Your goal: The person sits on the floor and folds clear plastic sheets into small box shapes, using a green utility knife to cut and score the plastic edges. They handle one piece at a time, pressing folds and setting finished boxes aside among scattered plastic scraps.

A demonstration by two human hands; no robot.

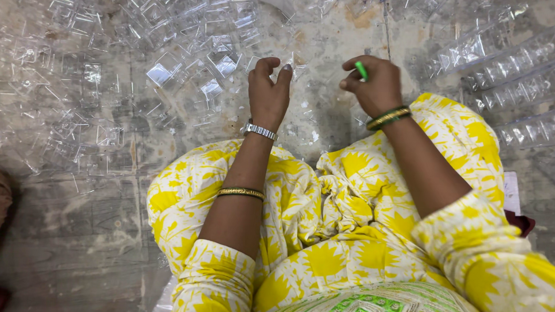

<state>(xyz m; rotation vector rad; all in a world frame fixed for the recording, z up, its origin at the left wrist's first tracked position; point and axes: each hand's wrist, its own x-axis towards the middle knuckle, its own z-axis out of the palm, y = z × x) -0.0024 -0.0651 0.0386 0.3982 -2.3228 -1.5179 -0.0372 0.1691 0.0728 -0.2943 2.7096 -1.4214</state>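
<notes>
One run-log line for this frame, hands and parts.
left hand: pinching clear plastic piece | right hand: holding small green piece | clear pieces pile: floor, left | stacked clear rows: right

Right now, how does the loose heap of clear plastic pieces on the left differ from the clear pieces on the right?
The loose heap lies scattered at all angles across the floor; the stacked rows run in long, neat lines, nested one piece against the next. The heap spreads up to the left hand, which touches a piece at its edge; the rows lie apart from the right hand, which pinches a small green thing. Both are transparent plastic on the same grey floor.
</notes>
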